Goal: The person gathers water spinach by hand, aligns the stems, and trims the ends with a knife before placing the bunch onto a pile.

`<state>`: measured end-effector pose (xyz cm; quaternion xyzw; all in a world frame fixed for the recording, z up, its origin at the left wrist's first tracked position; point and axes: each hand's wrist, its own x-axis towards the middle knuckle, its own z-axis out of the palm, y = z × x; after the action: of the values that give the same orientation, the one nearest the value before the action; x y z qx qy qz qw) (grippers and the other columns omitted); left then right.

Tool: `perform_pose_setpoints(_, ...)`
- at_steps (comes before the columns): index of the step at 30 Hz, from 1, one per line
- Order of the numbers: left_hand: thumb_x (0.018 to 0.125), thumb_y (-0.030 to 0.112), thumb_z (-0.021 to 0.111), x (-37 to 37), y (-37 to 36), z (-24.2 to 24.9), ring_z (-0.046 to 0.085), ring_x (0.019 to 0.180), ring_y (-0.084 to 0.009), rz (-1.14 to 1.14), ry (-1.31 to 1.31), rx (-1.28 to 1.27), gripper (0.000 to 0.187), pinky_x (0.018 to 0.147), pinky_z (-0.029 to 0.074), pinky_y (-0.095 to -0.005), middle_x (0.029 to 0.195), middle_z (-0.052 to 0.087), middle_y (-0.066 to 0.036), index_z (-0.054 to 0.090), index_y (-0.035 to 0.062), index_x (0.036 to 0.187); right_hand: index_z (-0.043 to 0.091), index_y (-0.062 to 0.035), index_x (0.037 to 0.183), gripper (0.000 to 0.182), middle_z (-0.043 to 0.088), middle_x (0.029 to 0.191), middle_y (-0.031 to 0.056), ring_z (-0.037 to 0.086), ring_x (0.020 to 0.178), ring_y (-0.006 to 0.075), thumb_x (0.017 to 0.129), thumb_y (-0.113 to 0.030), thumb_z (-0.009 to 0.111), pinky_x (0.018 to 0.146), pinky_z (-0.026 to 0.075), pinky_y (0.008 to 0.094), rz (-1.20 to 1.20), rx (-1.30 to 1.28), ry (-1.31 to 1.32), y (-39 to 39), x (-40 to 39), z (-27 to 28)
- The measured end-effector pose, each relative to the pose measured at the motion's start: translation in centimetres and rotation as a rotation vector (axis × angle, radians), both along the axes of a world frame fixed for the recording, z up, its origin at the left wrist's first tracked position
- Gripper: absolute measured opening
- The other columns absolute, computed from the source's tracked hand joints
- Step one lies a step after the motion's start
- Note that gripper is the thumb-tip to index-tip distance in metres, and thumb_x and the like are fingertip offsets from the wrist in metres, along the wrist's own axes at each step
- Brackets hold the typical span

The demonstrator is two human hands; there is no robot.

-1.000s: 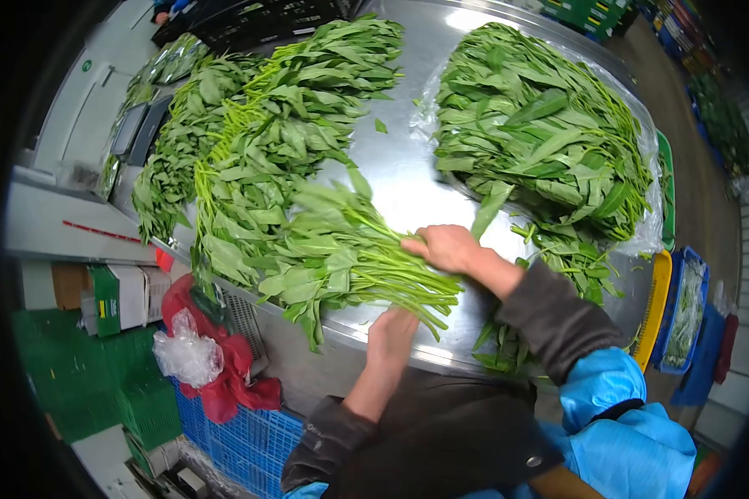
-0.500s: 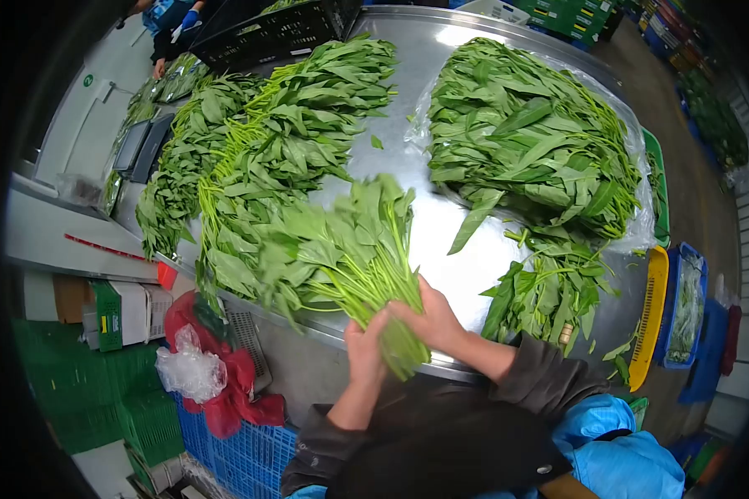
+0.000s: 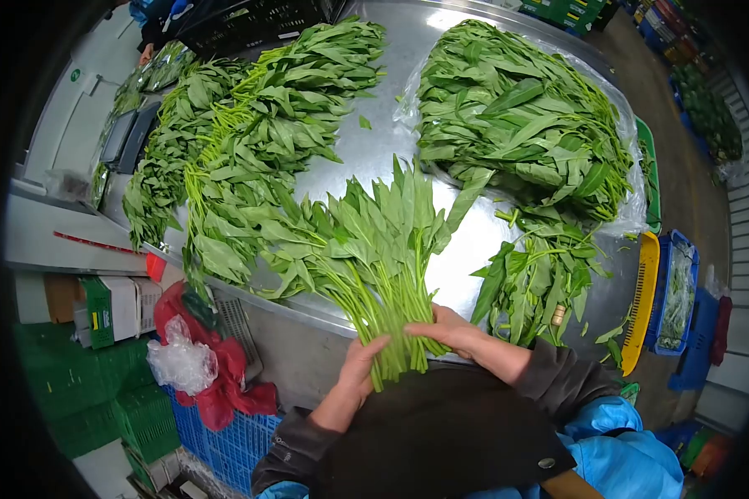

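Observation:
A fanned bunch of water spinach [image 3: 391, 249] stands upright at the table's near edge, leaves away from me and cut stems toward my body. My left hand [image 3: 361, 363] is closed round the stems from the left, its thumb across them. From the right, my right hand [image 3: 448, 329] grips the same stems, thumb in front; its other fingers are partly hidden behind. On the left, the bunch's leaves touch a long row of water spinach [image 3: 250, 183]. A big heap of water spinach [image 3: 524, 125] lies on clear plastic at the right, with loose sprigs [image 3: 549, 283] below it.
The metal table [image 3: 362, 154] carries a black crate [image 3: 258, 29] at the far left and a scale [image 3: 129, 137]. Yellow [image 3: 642, 303] and blue crates [image 3: 678, 291] stand at the right. Below left are red netting [image 3: 241, 387] and a blue crate [image 3: 216, 441]. Another person's hand [image 3: 146, 55] shows far left.
Both hands have drawn down toward my body with the bunch. Its stems have turned more upright and its leaves have spread wider. The whole view has shifted slightly.

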<state>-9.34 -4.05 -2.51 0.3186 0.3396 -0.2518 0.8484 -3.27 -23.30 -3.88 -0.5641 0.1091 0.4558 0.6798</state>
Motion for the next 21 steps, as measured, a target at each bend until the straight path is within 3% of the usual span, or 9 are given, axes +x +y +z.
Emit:
perform_pose_setpoints(6, 0.075, 0.001, 0.072, 0.9, -1.1, 0.6, 0.064, 0.092, -0.0194, -0.179, -0.105, 0.260, 0.042, 0.080, 0.053, -0.0320, 0.104, 0.065, -0.009, 0.057, -0.0022, 0.114, 0.050, -0.0041, 0.126, 0.062, 0.061, 0.112, 0.0084, 0.058, 0.101, 0.0166, 0.074, -0.020, 0.077, 0.090, 0.045, 0.0304, 0.060, -0.009, -0.201, 0.5, -0.2, 0.0)
perform_pose_setpoints(8, 0.072, -0.006, 0.071, 1.1, -1.1, 0.2, 0.066, 0.083, -0.0253, -0.215, -0.154, 0.337, 0.053, 0.075, 0.056, -0.0368, 0.096, 0.066, -0.013, 0.050, -0.0016, 0.120, 0.050, -0.0036, 0.126, 0.061, 0.062, 0.109, 0.0079, 0.058, 0.101, 0.0169, 0.073, -0.019, 0.077, 0.090, 0.045, 0.0303, 0.073, 0.016, -0.199, -0.3, 0.1, 0.6)
perform_pose_setpoints(10, 0.071, -0.008, 0.069, 1.2, -1.0, 1.3, 0.066, 0.080, -0.0258, -0.204, -0.126, 0.301, 0.054, 0.073, 0.056, -0.0375, 0.092, 0.065, -0.013, 0.048, -0.0020, 0.121, 0.053, 0.0002, 0.115, 0.043, 0.064, 0.099, 0.0088, 0.062, 0.094, 0.0154, 0.077, -0.006, 0.074, 0.081, 0.050, 0.0293, 0.092, -0.035, -0.234, -1.4, 0.5, 1.3)
perform_pose_setpoints(13, 0.071, -0.010, 0.066, 1.3, -0.4, 2.4, 0.065, 0.074, -0.0262, -0.170, -0.115, 0.238, 0.056, 0.068, 0.055, -0.0385, 0.086, 0.061, -0.013, 0.044, -0.0023, 0.122, 0.052, -0.0034, 0.118, 0.047, 0.062, 0.094, 0.0044, 0.060, 0.083, 0.0133, 0.078, -0.014, 0.074, 0.077, 0.050, 0.0287, 0.003, 0.091, -0.075, -2.9, 0.6, -1.1)
perform_pose_setpoints(14, 0.070, -0.012, 0.065, 1.2, -0.1, 2.6, 0.064, 0.070, -0.0261, -0.146, -0.132, 0.208, 0.057, 0.065, 0.055, -0.0389, 0.083, 0.059, -0.012, 0.042, -0.0021, 0.122, 0.052, -0.0034, 0.118, 0.047, 0.062, 0.094, 0.0044, 0.060, 0.083, 0.0133, 0.078, -0.014, 0.074, 0.077, 0.050, 0.0287, -0.002, 0.090, -0.076, -2.9, 1.1, 0.2)
perform_pose_setpoints(16, 0.068, -0.010, 0.063, 0.9, 1.2, 4.1, 0.061, 0.061, -0.0242, -0.113, -0.168, 0.256, 0.050, 0.058, 0.053, -0.0367, 0.083, 0.053, -0.010, 0.046, -0.0024, 0.115, 0.050, 0.0015, 0.112, 0.035, 0.063, 0.090, 0.0107, 0.064, 0.067, 0.0177, 0.082, -0.002, 0.066, 0.061, 0.054, 0.0314, -0.024, 0.089, -0.088, -3.4, 2.6, 3.8)
perform_pose_setpoints(18, 0.063, -0.005, 0.063, 1.1, 2.7, 9.2, 0.059, 0.059, -0.0223, -0.017, -0.244, 0.330, 0.043, 0.052, 0.051, -0.0344, 0.083, 0.053, -0.010, 0.050, -0.0034, 0.103, 0.047, 0.0029, 0.114, 0.038, 0.063, 0.088, 0.0117, 0.062, 0.061, 0.0153, 0.083, -0.006, 0.066, 0.055, 0.054, 0.0289, -0.012, 0.074, -0.220, -5.2, 4.7, 7.8)
perform_pose_setpoints(19, 0.060, -0.005, 0.062, 1.0, 4.1, 10.7, 0.057, 0.055, -0.0204, 0.053, -0.286, 0.364, 0.040, 0.047, 0.050, -0.0320, 0.084, 0.053, -0.010, 0.050, -0.0032, 0.099, 0.051, -0.0010, 0.111, 0.032, 0.062, 0.086, 0.0063, 0.060, 0.061, 0.0118, 0.084, -0.011, 0.066, 0.056, 0.051, 0.0268, 0.019, 0.094, -0.293, -6.4, 5.8, 9.9)
perform_pose_setpoints(21, 0.062, -0.006, 0.056, 0.9, 7.0, 11.5, 0.056, 0.046, -0.0215, 0.118, -0.382, 0.633, 0.031, 0.042, 0.048, -0.0290, 0.064, 0.054, -0.013, 0.049, -0.0071, 0.092, 0.050, -0.0003, 0.109, 0.030, 0.062, 0.082, 0.0066, 0.057, 0.059, 0.0102, 0.085, -0.012, 0.064, 0.052, 0.048, 0.0254, -0.043, 0.031, -0.434, -7.7, 7.3, 9.6)
